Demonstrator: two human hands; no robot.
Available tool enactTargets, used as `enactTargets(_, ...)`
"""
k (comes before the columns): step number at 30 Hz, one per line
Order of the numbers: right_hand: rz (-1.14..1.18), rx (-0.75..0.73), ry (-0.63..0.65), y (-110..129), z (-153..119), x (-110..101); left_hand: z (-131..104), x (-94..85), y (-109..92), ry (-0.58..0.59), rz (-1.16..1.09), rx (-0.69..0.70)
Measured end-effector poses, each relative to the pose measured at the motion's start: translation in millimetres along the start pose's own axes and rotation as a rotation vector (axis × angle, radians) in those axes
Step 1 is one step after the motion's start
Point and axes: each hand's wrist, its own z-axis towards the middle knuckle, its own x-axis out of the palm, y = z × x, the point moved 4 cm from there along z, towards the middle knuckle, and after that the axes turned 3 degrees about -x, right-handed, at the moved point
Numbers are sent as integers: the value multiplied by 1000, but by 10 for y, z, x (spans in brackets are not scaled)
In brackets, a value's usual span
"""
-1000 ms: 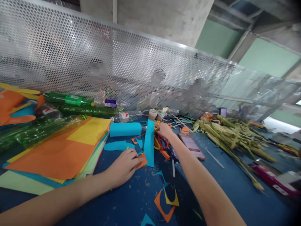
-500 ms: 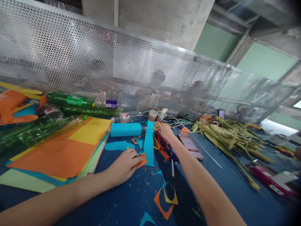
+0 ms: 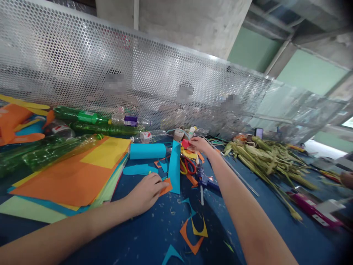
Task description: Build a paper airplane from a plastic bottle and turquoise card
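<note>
My left hand (image 3: 149, 189) rests low over the table with its fingers curled, gripping a small orange paper piece (image 3: 167, 187). My right hand (image 3: 200, 144) reaches further out and pinches a small red paper piece (image 3: 185, 143). Between the hands, a blue paper strip (image 3: 174, 169) stretches away from me. Beyond my left hand lies a bottle wrapped in blue paper (image 3: 148, 151), with a blue paper cutout (image 3: 139, 169) nearer me. Scissors with red and yellow handles (image 3: 188, 165) and a blue glue gun (image 3: 204, 179) lie close to my right forearm.
Stacked coloured paper (image 3: 60, 184) and green plastic bottles (image 3: 57, 151) fill the left side. Dried husks (image 3: 264, 154) and a magenta box (image 3: 314, 209) are at right. Paper offcuts (image 3: 193, 237) lie in front. A perforated metal panel (image 3: 165, 73) stands behind.
My right hand has moved slightly right from beside the scissors, and a red paper piece now shows in its fingers. My forearm now covers the phone; the glue gun shows more. My left hand stays nearly still.
</note>
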Motion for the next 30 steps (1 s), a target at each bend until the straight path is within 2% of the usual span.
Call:
enactTargets(7,389,41,105,45,-308,133,-5,-20,-21,8,17,-13)
enactTargets(11,540,-24,142,182,-528,207,6,5,15,-11,-25,-12)
enactTargets(14,610,-87,175,267,-763,361,18,11,124,-87,-154,-110)
enactTargets(17,630,-120,209,298,-1038,575,4,-18,274,-198,-301,-320)
enactTargets(19,634,-132,223,298,-1210,715,-9,-35,334,-222,-403,-422)
enactTargets(23,542,-226,145,315,-1449,903,-20,-64,363,-240,-616,-483)
enactTargets(26,477,-281,113,345,-1546,1011,-25,-72,385,-270,-671,-522)
enactTargets(30,517,-233,75,327,-1598,1107,-6,-34,394,-250,-802,-559)
